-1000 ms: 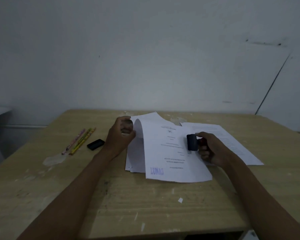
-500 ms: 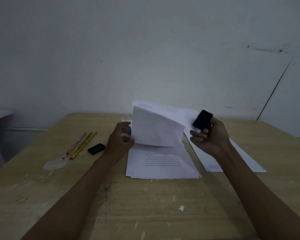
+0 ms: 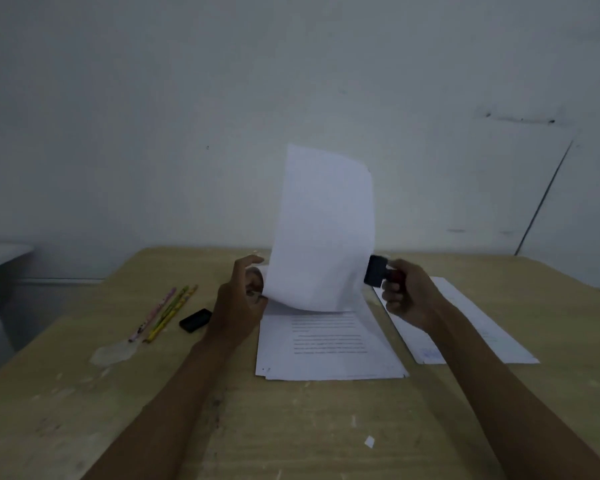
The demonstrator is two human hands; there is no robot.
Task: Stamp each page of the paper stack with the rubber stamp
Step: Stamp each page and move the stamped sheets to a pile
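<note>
A stack of printed white pages [image 3: 329,351] lies in the middle of the wooden table [image 3: 291,427]. Its top sheet [image 3: 323,230] stands lifted almost upright, blank side toward me. My left hand [image 3: 239,299] holds that sheet at its lower left edge, fingers curled around it. My right hand [image 3: 406,296] grips the rubber stamp [image 3: 378,276], a black block with a red handle, just right of the raised sheet and above the table. Another white page [image 3: 465,327] lies flat to the right, partly under my right forearm, with a faint blue mark near its front edge.
Left of the stack lie a small black cap-like object [image 3: 195,320], several pencils [image 3: 165,313] and a crumpled clear wrapper [image 3: 113,353]. A white paper scrap [image 3: 369,442] sits near the front edge. A pale wall stands right behind the table.
The top sheet has swung from folded forward to nearly upright. My right hand with the stamp has dropped lower, close beside the sheet. The left hand stays at the sheet's lower left.
</note>
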